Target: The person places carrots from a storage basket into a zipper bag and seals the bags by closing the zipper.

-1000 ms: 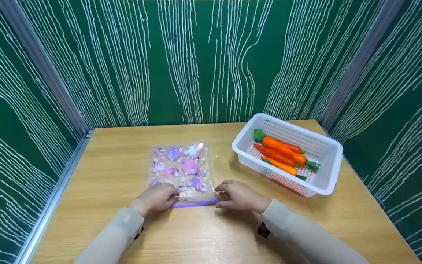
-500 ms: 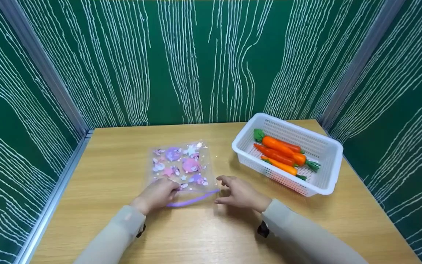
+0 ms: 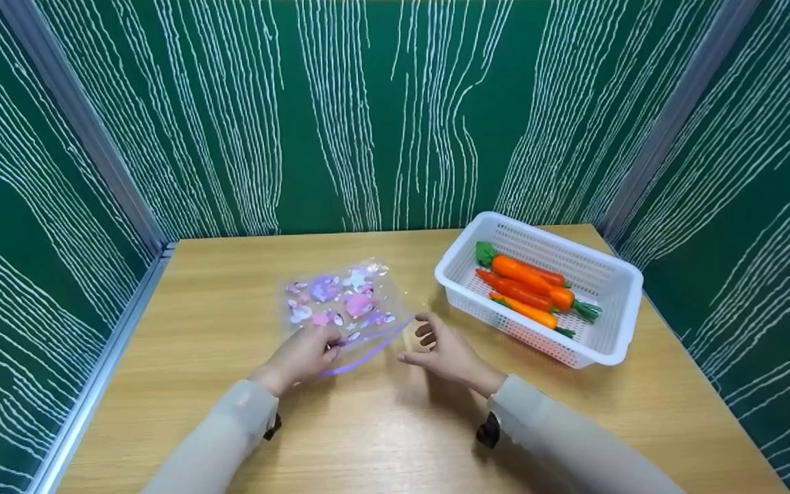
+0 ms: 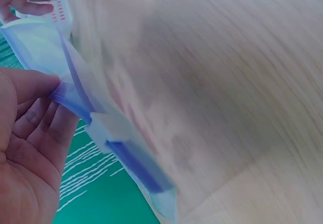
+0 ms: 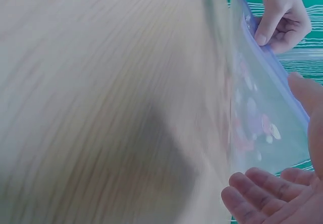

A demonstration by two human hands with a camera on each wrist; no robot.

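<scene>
A clear zip bag (image 3: 323, 288) printed with pink and purple shapes lies on the wooden table, its purple-edged mouth raised toward me. My left hand (image 3: 304, 353) pinches that edge between thumb and fingers; the left wrist view shows the thumb pressing the purple strip (image 4: 75, 103). Beyond the bag's right corner, my right hand (image 3: 451, 353) has its thumb and fingers spread apart. In the right wrist view nothing sits between the right fingers (image 5: 252, 188) and thumb, and the bag hangs close by them. Whether the right fingertips touch the bag is unclear.
A white perforated basket (image 3: 618, 322) stands at the right on the table (image 3: 217, 288). Inside are several orange and red carrots (image 3: 518, 278), some with green tops. Green panels with white lines (image 3: 381, 123) enclose the back and sides.
The bag's mouth has been lifted off the table and its right end swung up and away. My left hand rose with it; my right hand shifted slightly away from me, its fingers spreading wider.
</scene>
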